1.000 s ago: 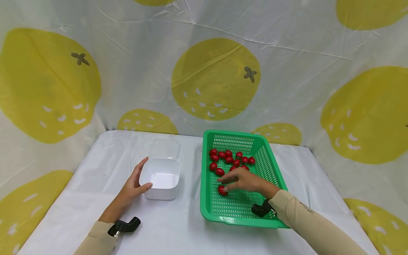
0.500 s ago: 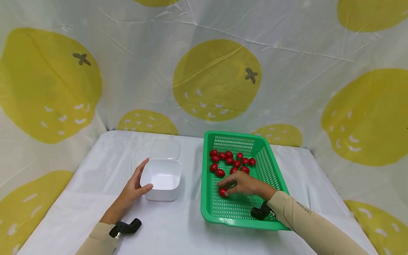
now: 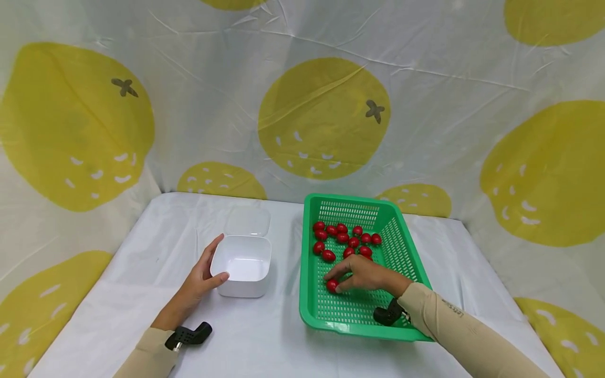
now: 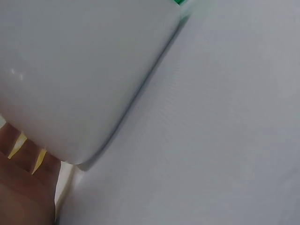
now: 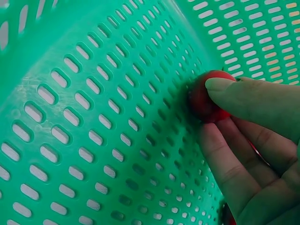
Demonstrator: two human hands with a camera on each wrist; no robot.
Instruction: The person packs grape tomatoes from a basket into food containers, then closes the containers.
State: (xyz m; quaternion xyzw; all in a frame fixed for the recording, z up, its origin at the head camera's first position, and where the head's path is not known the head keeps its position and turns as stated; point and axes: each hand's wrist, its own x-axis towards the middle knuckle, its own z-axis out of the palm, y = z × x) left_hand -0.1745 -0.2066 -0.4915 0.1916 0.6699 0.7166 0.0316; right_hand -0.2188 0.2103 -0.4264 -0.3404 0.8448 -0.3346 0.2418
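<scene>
One red tomato (image 5: 199,101) shows large, right of centre, in the right-wrist view; the head view has it small, low in the green basket (image 3: 350,326). The right hand (image 3: 361,273), nearly closed, pinches it. The left hand (image 3: 198,282), spread wide, rests against the white box (image 3: 243,289) left of centre. Lettering (image 3: 452,308) on the right sleeve (image 3: 437,312) is too small to read.

Tomatoes (image 3: 328,255) in basket (image 3: 307,294), box (image 3: 243,289) leftward, apparent lid (image 3: 248,220) behind box.
</scene>
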